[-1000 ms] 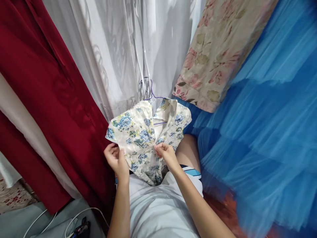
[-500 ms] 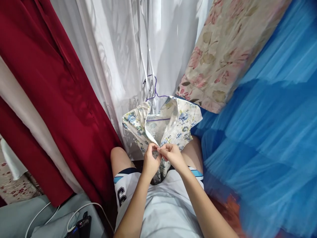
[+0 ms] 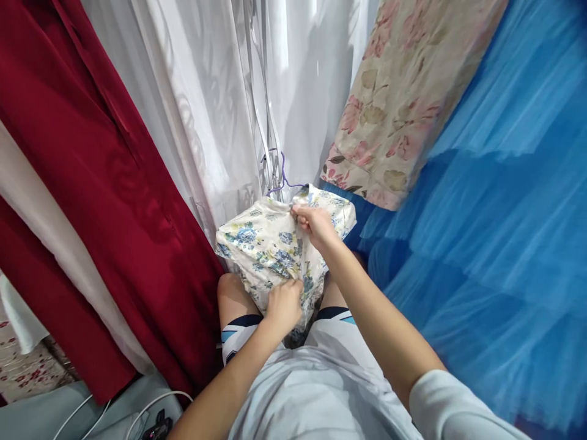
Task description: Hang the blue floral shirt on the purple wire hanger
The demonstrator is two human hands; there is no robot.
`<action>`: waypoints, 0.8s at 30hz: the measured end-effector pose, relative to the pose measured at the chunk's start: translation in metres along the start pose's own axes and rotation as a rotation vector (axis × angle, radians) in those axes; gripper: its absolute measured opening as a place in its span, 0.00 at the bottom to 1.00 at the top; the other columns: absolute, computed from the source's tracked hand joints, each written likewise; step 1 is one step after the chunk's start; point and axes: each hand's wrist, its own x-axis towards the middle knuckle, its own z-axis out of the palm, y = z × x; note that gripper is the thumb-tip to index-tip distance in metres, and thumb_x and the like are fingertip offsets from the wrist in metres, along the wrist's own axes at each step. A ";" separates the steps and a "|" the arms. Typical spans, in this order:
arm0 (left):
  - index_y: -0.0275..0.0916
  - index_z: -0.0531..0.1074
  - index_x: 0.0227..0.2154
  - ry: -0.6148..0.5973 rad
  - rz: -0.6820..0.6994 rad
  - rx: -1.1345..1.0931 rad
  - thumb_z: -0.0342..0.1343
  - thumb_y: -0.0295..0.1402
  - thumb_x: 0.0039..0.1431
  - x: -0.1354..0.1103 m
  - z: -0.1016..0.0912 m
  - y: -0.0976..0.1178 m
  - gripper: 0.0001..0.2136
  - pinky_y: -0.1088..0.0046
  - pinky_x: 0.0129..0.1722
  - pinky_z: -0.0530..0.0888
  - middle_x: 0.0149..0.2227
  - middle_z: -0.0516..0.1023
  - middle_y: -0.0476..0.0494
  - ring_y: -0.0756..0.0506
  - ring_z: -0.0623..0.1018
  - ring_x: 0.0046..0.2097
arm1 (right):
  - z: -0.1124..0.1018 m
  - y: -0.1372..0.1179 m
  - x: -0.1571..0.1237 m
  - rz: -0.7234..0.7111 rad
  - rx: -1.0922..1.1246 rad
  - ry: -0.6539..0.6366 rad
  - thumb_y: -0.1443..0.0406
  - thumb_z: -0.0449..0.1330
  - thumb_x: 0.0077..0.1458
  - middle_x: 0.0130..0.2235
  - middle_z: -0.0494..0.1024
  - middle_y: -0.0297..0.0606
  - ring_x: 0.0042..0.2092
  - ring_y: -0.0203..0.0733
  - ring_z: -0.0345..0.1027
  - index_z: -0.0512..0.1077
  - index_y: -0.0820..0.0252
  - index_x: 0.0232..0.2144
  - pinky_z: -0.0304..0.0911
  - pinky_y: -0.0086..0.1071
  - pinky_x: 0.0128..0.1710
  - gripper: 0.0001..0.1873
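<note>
The top (image 3: 263, 238) is on a purple hanger (image 3: 286, 181) in front of the white curtain (image 3: 307, 91), its lower end between the legs (image 3: 235, 293). The right hand (image 3: 314, 225) pinches its front near the neckline; the left hand (image 3: 283, 304), fingers curled, grips the front lower down.

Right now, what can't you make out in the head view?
Head view: exactly what the right hand pinches on the floral top; its own fingers cover it.
Head view: how the left hand grips; the back of the hand hides its fingertips.
Head view: lower part of the purple hanger; the top covers it.
Head view: what the black object is; small, cut off by the bottom edge.
Head view: full extent of the blue ruffles; right edge cuts them off.
</note>
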 end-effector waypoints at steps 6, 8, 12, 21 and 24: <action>0.41 0.74 0.32 -0.046 0.051 -0.082 0.56 0.21 0.51 0.027 -0.027 -0.004 0.09 0.69 0.33 0.68 0.30 0.77 0.42 0.42 0.77 0.32 | 0.008 -0.008 -0.006 -0.116 -0.060 0.002 0.60 0.66 0.46 0.16 0.61 0.27 0.17 0.28 0.49 0.68 0.61 0.21 0.44 0.26 0.16 0.12; 0.42 0.74 0.38 0.165 0.050 -0.260 0.55 0.25 0.57 0.044 -0.058 -0.007 0.08 0.71 0.33 0.68 0.29 0.77 0.45 0.44 0.77 0.31 | 0.006 -0.006 -0.017 -0.146 -0.110 -0.009 0.58 0.65 0.48 0.16 0.62 0.27 0.17 0.29 0.51 0.68 0.59 0.22 0.46 0.26 0.17 0.13; 0.43 0.67 0.56 0.539 0.157 -0.373 0.48 0.32 0.67 0.085 -0.126 -0.006 0.16 0.70 0.39 0.69 0.35 0.77 0.45 0.46 0.76 0.36 | 0.004 -0.011 -0.025 -0.239 -0.224 -0.032 0.56 0.63 0.51 0.15 0.63 0.27 0.16 0.30 0.53 0.68 0.59 0.24 0.48 0.27 0.18 0.14; 0.38 0.73 0.33 0.697 0.240 -0.249 0.48 0.35 0.68 0.132 -0.144 0.000 0.11 0.72 0.40 0.68 0.34 0.74 0.44 0.47 0.73 0.37 | -0.005 0.035 -0.010 -0.320 -0.281 0.045 0.56 0.63 0.50 0.17 0.57 0.26 0.19 0.29 0.46 0.63 0.58 0.22 0.40 0.27 0.20 0.16; 0.38 0.73 0.32 0.855 0.096 -0.381 0.50 0.34 0.66 0.126 -0.152 -0.031 0.09 0.73 0.41 0.68 0.33 0.75 0.45 0.47 0.74 0.38 | -0.016 0.065 -0.028 -0.199 -0.269 0.030 0.54 0.63 0.50 0.17 0.56 0.25 0.19 0.30 0.44 0.64 0.58 0.22 0.39 0.28 0.20 0.16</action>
